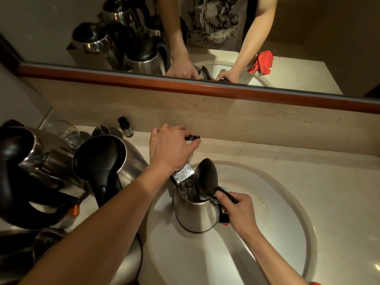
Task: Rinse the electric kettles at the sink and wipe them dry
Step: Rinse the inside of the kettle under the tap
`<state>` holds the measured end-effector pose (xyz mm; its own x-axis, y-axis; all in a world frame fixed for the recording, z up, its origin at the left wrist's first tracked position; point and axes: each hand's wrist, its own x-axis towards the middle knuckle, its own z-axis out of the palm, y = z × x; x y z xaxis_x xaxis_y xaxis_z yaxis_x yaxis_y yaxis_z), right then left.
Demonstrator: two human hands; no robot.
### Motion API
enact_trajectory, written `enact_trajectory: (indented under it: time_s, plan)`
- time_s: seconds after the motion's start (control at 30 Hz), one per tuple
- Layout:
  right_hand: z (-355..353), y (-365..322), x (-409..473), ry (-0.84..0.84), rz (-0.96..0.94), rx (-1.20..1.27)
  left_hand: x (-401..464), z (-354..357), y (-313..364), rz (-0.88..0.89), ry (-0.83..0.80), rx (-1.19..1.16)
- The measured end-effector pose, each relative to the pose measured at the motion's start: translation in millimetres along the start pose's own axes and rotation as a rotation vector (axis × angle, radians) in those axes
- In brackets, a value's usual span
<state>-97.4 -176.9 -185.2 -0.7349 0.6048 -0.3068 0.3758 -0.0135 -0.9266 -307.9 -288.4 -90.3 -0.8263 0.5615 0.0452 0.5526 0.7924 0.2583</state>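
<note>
Fingers (236, 204) of my right hand (239, 210) grip the kettle (195, 212) handle, left hand (170, 147) curled on the tap lever (192, 138); best kept level under the spout (183, 174).

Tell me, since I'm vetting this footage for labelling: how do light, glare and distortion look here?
Head view: dim, warm yellow light; bright glare on the steel kettle in the sink and on the tap spout; wide-angle bending curves the mirror frame; focus looks fairly sharp throughout.

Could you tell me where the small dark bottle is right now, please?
In the head view, the small dark bottle stands at the back of the counter on the left, against the backsplash, beside the drinking glass and behind the waiting kettles.
</note>
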Motion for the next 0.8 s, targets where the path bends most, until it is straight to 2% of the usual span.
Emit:
enact_trajectory:
  time_s: [0.8]
  plan:
    - [2,-11,1,0.002,0.044,0.019,0,0,0,-0.012,0.001,-0.002]
